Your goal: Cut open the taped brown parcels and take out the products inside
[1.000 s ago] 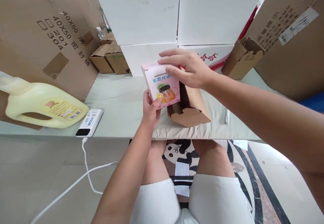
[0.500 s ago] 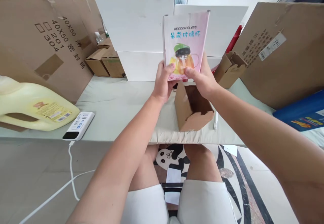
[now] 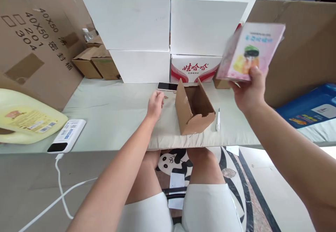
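My right hand [image 3: 252, 88] grips a pink printed glass-cup box [image 3: 265, 55] by its lower part, thumb on the front. The box is raised on the right, tilted and slightly blurred. My left hand [image 3: 156, 103] is low over the table, fingers curled together, with nothing seen in them. A small brown scrap [image 3: 165, 97] lies by its fingertips; whether they touch it I cannot tell. Between my hands stands an open brown cardboard box [image 3: 183, 111], hollow side up with ragged front flaps. A white utility knife [image 3: 218, 120] lies to its right.
A phone [image 3: 167, 86] lies behind the cardboard box. White cartons [image 3: 139, 65] wall the back. At left are a yellow jug [image 3: 34, 120], a white power bank [image 3: 67, 135] with a cable, and small brown boxes [image 3: 105, 64]. A blue container [image 3: 309, 106] stands right. The table's edge is near my knees.
My left hand has let go of the pink box and dropped to the table. My right hand has carried the box to the right. The view has shifted slightly.
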Demonstrator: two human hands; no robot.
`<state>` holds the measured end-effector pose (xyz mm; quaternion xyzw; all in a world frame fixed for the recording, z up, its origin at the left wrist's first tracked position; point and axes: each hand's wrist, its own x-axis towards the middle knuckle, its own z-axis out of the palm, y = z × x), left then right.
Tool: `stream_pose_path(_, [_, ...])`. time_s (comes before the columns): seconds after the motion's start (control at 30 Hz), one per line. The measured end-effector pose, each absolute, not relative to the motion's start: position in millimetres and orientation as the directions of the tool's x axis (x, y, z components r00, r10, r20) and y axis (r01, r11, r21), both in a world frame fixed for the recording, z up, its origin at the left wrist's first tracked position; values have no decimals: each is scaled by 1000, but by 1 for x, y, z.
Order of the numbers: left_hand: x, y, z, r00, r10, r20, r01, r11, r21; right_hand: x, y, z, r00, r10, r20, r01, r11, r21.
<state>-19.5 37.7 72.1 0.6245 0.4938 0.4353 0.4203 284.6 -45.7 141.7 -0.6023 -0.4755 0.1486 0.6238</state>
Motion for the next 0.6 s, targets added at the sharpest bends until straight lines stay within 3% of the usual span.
stream_pose_path(0.1, [-32,31,34,178,983,38,462,-118,879,331,-61,108,766,630,126,194,-39,-980])
stream_pose_path(0.2, [-37,20,7,238,971,8,590,-151,793,358,-69,72,808,580,-103,55,-248,-967])
stream_pose_path(0.47, [-27,2,-14,406,911,-75,848,-345,403,402,-65,42,886,400,-237,55,-596,-801])
stream_pose_path(0.6, [-25,0,-13,423,898,-121,882,-378,282,414,-48,46,863,394,-316,3,-629,-777])
